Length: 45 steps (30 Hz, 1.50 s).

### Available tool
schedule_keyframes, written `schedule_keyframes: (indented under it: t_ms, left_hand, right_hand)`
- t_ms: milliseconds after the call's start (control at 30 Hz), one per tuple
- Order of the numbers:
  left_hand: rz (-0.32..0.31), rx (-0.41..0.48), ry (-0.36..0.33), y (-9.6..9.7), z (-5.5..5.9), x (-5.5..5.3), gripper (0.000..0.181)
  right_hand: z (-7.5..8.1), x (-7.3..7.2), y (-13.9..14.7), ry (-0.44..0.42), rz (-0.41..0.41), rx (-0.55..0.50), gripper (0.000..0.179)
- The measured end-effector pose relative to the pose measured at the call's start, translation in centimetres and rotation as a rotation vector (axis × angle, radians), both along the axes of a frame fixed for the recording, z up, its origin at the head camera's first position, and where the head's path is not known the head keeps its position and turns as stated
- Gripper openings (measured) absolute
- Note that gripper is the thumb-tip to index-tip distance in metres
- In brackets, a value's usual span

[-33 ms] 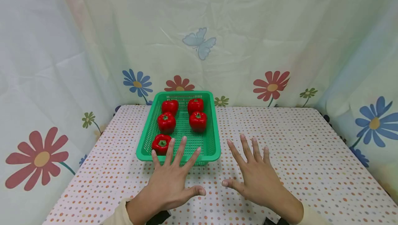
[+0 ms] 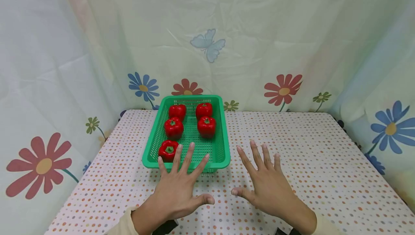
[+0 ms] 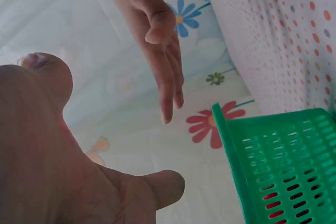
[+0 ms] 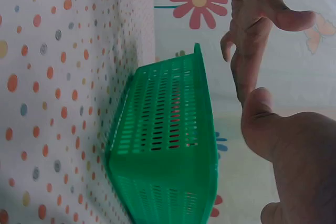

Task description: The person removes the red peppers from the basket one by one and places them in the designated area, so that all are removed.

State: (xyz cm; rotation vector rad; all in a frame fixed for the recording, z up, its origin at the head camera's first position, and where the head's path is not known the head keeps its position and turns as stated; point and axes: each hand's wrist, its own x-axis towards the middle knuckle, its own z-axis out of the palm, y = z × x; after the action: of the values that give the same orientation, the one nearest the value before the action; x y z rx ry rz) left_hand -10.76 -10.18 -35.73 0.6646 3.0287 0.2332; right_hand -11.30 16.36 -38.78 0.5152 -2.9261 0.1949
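5 red peppers (image 2: pixel 174 128) sit in a green basket (image 2: pixel 220 164), 3 along its left side and 2 along its right, leaving a gap at the near right corner. The basket stands in the left half of the tabletop (image 2: pixel 311 163), close to the far edge. The near-left pepper (image 2: pixel 166 151) is partly hidden behind the left hand (image 2: pixel 177 188), which is held above the basket's near side with fingers spread and nothing in it. The right hand (image 2: pixel 268 183), also spread and holding nothing, hangs over the tabletop to the right of the basket. Behind the far edge is a curtain (image 2: pixel 259 40) printed with flowers.

If the left hand dropped carelessly, its fingertips could catch the near rim and tip or drag the basket. The peppers look smooth and glossy, so a shallow fingertip grip might slip, and an unsteady basket could set them rolling together.
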Motion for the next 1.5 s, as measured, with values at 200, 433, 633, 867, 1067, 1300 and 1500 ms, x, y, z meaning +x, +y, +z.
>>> schedule_keyframes:
  t_ms: [200, 433, 633, 867, 1067, 1300, 1500]
  left_hand:
    - [0.004, 0.016, 0.003, -1.9, 1.4, -0.5, 0.088]
    - [-0.014, 0.452, -0.137, -11.3, 3.4, -6.5, 0.065]
    - [-0.077, 1.219, -0.447, -15.8, -3.8, -13.5, 0.052]
    - [-0.074, 1.441, -0.501, -15.6, -9.7, -15.6, 0.048]
    - [-0.082, 1.462, -0.487, -15.1, -9.6, -15.2, 0.051]
    - [-0.056, 1.443, -0.418, -14.6, -9.6, -14.7, 0.058]
    - [-0.053, 1.423, -0.383, -14.4, -10.3, -15.3, 0.061]
  right_hand:
    - [0.3, 0.0, 0.2, -0.035, 0.021, -0.01, 0.1]
    - [0.9, 0.0, 0.6, -0.072, 0.059, -0.063, 0.093]
    - [0.6, 0.0, 0.7, -0.113, 0.036, -0.121, 0.093]
    - [0.0, -0.3, 0.3, -0.112, 0.058, -0.168, 0.09]
    - [0.0, -1.7, -0.2, -0.124, 0.079, -0.204, 0.09]
    - [0.6, -7.3, -0.1, -0.217, 0.116, -0.402, 0.079]
    - [1.7, -13.0, -0.2, -0.316, 0.094, -0.682, 0.053]
